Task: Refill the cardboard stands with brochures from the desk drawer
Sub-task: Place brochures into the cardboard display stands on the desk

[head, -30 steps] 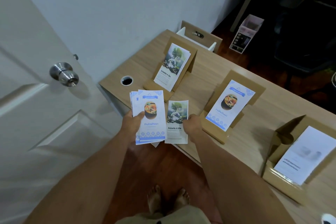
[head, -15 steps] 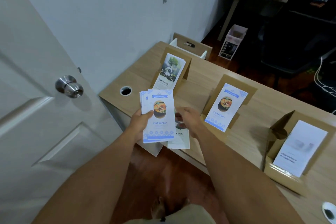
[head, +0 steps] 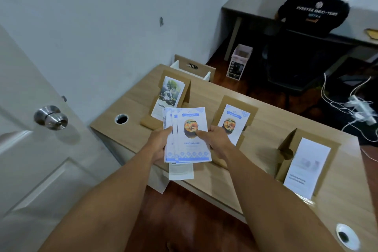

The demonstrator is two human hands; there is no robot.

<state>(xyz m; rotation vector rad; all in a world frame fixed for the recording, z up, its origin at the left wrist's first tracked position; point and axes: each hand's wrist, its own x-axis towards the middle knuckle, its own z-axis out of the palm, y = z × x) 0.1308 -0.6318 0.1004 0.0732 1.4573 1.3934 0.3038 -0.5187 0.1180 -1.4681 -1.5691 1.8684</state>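
Observation:
I hold a fanned stack of blue-and-white food brochures (head: 187,137) over the desk's near edge. My left hand (head: 160,142) grips its left side, and my right hand (head: 214,139) pinches its right edge with the thumb on the top sheet. A tree brochure pokes out below the stack (head: 181,171). Three cardboard stands sit on the desk: the left stand (head: 187,88) holds tree brochures (head: 169,94), the middle stand (head: 252,111) holds food brochures (head: 232,124), the right stand (head: 286,149) holds white leaflets (head: 306,168).
The wooden desk (head: 266,139) has cable holes at the left (head: 121,118) and near right (head: 345,236). An open drawer (head: 192,67) juts out behind it. A white door with a knob (head: 51,117) stands left. A seated person (head: 311,12) and floor cables (head: 358,108) are behind.
My right hand has tucked the tree brochure behind the food stack and now grips the stack's right edge. Both hands and the stack rose over the desk edge as my view tilted up.

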